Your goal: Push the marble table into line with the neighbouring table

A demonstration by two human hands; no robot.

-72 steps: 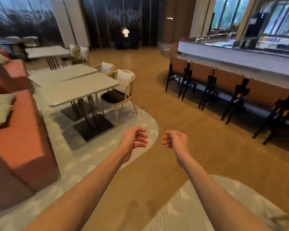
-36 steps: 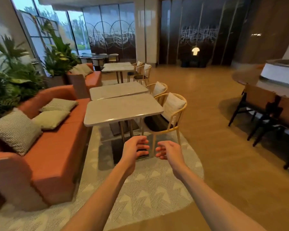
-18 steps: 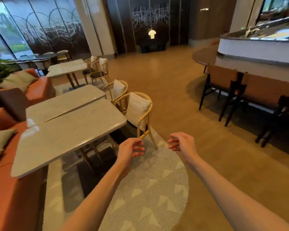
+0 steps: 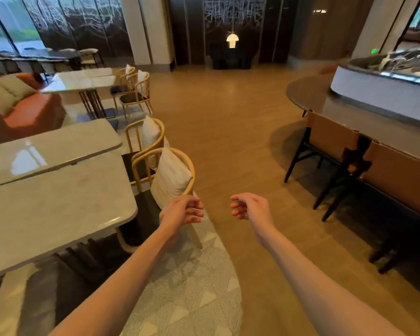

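Both forearms reach forward over the floor, hands held apart in mid-air and touching nothing. The left hand (image 4: 181,210) has its fingers loosely curled toward the palm with nothing in them; the right hand (image 4: 250,206) mirrors it, fingers bent inward and relaxed, palm turned toward the left one. Both upper arms are cut off by the bottom edge.

Just beyond the left hand stands a wooden chair (image 4: 164,170) with a pale cushion (image 4: 171,178) propped against its back; the hand covers part of the cushion's lower edge. Left of the chair is the marble table (image 4: 56,212), its near and left portions running out of view and its base mostly lost in shadow. The neighbouring table (image 4: 51,146) sits directly behind it, the two tops almost touching along a thin seam (their right ends do not line up, the nearer one jutting further out). A patterned rug (image 4: 194,287) lies under the arms. To the right, dark-framed bar chairs (image 4: 332,141) face a blurred counter (image 4: 383,93). No writing is legible anywhere.
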